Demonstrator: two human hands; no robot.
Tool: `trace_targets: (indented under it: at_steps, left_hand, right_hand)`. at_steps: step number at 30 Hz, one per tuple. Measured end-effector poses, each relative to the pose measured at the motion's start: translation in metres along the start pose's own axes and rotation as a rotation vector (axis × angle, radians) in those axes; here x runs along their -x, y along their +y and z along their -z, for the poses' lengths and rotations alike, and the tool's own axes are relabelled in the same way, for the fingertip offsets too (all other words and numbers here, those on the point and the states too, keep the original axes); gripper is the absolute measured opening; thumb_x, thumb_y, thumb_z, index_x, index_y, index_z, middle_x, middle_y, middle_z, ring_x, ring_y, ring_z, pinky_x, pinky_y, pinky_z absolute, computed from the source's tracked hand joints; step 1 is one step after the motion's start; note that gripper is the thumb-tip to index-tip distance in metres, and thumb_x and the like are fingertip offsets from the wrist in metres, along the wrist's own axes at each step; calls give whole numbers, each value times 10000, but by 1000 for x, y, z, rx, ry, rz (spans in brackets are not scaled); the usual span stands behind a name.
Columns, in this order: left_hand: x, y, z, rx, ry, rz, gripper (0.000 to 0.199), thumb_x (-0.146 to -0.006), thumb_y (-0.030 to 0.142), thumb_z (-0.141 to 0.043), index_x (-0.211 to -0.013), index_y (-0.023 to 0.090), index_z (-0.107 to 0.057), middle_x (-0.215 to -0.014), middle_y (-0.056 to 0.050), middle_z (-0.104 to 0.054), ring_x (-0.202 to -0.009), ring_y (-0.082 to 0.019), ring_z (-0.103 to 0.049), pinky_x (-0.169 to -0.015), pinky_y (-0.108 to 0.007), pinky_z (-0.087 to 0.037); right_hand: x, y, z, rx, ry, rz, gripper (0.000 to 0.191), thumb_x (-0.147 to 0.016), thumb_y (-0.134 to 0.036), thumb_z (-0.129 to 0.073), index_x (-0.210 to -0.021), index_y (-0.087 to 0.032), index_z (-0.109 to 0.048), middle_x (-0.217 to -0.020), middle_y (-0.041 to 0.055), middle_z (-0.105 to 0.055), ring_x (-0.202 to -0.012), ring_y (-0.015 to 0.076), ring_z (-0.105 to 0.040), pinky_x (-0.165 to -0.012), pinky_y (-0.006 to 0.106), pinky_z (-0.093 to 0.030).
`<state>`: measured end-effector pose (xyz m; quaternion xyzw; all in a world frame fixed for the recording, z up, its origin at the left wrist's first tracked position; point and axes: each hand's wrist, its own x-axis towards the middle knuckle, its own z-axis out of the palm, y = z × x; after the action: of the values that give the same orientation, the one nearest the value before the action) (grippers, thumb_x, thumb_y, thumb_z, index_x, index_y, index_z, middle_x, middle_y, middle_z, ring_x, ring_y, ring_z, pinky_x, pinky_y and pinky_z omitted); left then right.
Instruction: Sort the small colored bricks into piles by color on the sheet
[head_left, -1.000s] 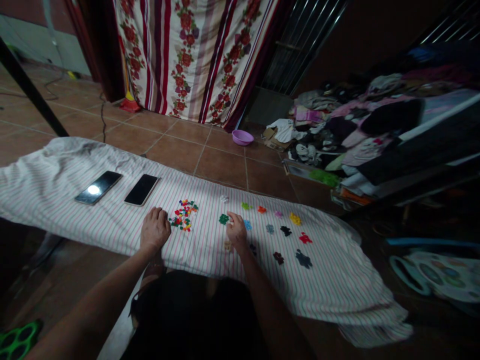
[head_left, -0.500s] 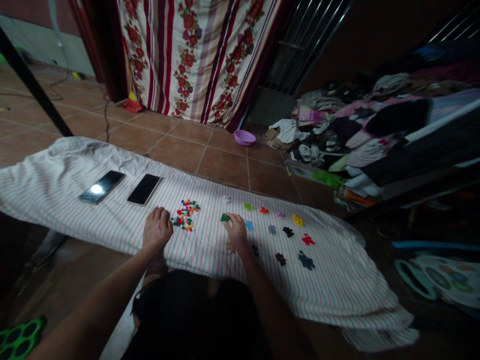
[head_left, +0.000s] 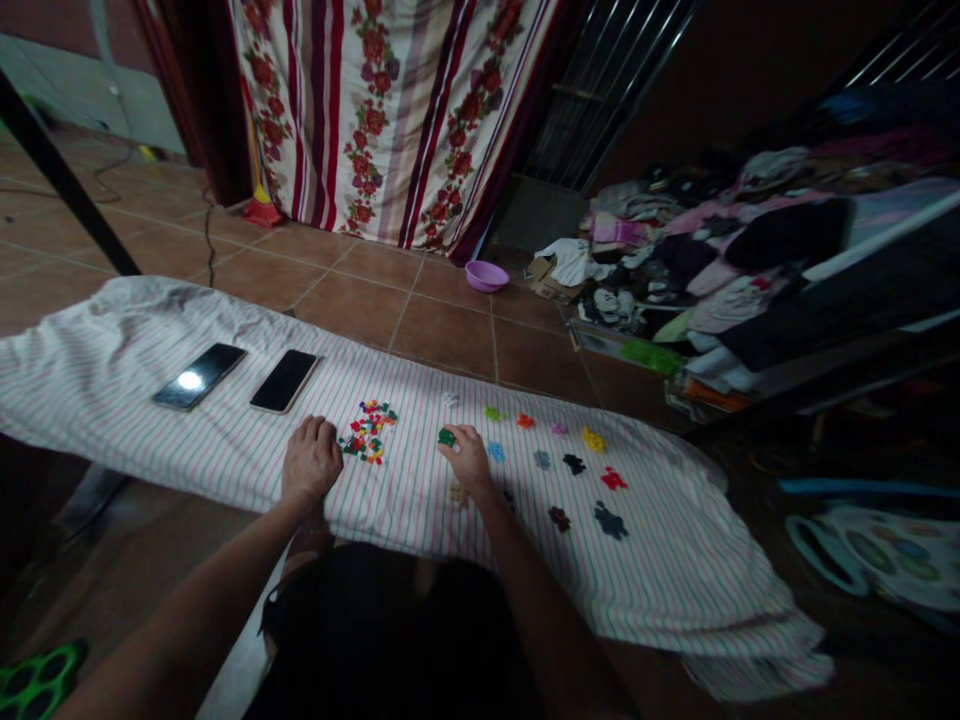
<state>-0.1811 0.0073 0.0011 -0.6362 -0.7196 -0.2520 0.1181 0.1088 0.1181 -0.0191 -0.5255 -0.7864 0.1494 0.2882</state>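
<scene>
My left hand (head_left: pixel 312 457) rests on the striped cloth (head_left: pixel 405 500), its fingers curled, just left of a mixed heap of small colored pieces (head_left: pixel 369 432). My right hand (head_left: pixel 466 458) is at a small dark green pile (head_left: pixel 446 437), with thumb and fingertips bent close together over its right side; whether a piece is between them is too small to tell. Around that hand lie single-color piles: white (head_left: pixel 450 399), light green (head_left: pixel 493 413), light blue (head_left: pixel 496 451) and tan (head_left: pixel 458 494). Farther right are orange, pink, yellow, gray, black, red, brown and dark blue-gray piles.
Two phones (head_left: pixel 199 376) (head_left: pixel 285 380) lie on the cloth at the left. Beyond the cloth, a purple basin (head_left: pixel 487 276) sits on the tiled floor before a floral curtain (head_left: pixel 405 120). Clothes (head_left: pixel 697 240) are heaped at the right.
The view has shifted very slightly. Both hands hold nearly the same places, my right hand still at the dark green pile.
</scene>
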Motion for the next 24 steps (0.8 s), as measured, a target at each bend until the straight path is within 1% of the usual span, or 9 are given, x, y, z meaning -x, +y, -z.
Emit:
trace_targets:
  at_steps: [3,6,11,16,20,24]
  left_hand:
    - [0,0,0,9,-5,8,170,-843,165,-432,-951,155,-562,-1075,-154,-593,-1104,-291,-524,-997,-448,-409]
    - [0,0,0,17,-2,16,179,-848,168,-427,-965,158,-564,-1094,-154,-595,-1121,-293,-520,-1004,-459,-406]
    - [1,0,-2,23,5,24,205,-856,179,-414,-987,149,-568,-1115,-164,-597,-1143,-301,-509,-1004,-470,-407]
    - [2,0,-3,45,19,24,217,-849,178,-415,-992,159,-577,-1120,-159,-599,-1155,-305,-508,-1014,-485,-399]
    - [1,-1,-3,72,13,31,230,-841,177,-420,-1003,154,-582,-1129,-171,-596,-1168,-311,-499,-1015,-492,-397]
    - [1,-1,-3,81,8,33,226,-833,176,-425,-994,163,-582,-1131,-169,-594,-1166,-311,-497,-1010,-494,-395]
  right_hand:
    - [0,0,-1,-17,3,-14,379,-738,-212,-675,-1116,-209,-684,-1001,78,-617,-926,222,-595,-873,372,-497]
    - [-1,-2,-3,8,7,-1,426,-732,-217,-678,-1158,-230,-671,-1013,77,-614,-966,232,-587,-892,387,-487]
    - [-2,-4,-4,27,9,1,382,-743,-213,-667,-1124,-239,-690,-1015,76,-619,-983,231,-580,-891,381,-483]
    - [0,-5,1,-6,14,8,390,-758,-227,-655,-1146,-219,-686,-1028,84,-628,-988,227,-587,-897,372,-486]
    - [2,-8,5,-14,20,10,343,-782,-256,-638,-1117,-212,-696,-1022,87,-643,-988,231,-591,-895,377,-488]
    - [1,-13,8,-11,71,1,306,-823,-299,-598,-1097,-211,-701,-1017,91,-647,-933,221,-598,-870,370,-493]
